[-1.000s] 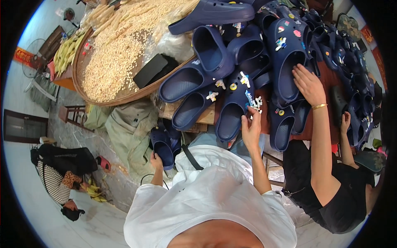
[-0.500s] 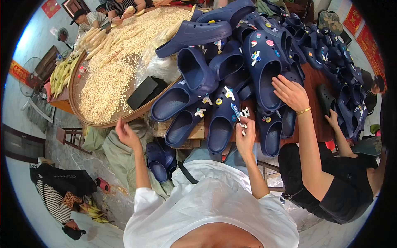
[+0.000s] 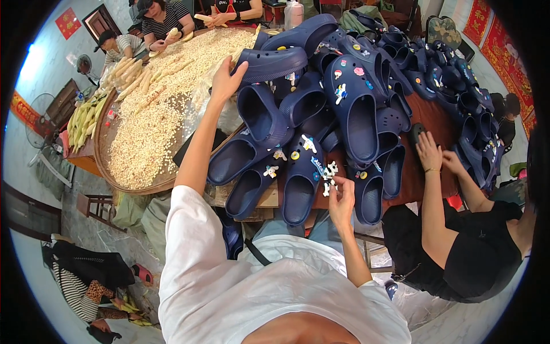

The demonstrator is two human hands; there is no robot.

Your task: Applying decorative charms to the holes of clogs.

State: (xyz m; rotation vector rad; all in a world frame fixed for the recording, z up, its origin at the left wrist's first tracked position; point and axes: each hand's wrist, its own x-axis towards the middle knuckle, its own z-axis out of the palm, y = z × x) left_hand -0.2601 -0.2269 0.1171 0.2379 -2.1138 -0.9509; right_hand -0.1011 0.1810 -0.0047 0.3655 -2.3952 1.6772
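While her left hand [image 3: 227,80] reaches, fingers spread, onto a bare clog [image 3: 269,62] atop the pile, her right hand [image 3: 342,200] pinches charms [image 3: 328,174] beside decorated clogs [image 3: 302,178]; many remain undecorated.

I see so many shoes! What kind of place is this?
Probably a home workshop or village yard: a table heaped with navy clogs getting small charms, beside a big round tray of corn kernels where people sit working.
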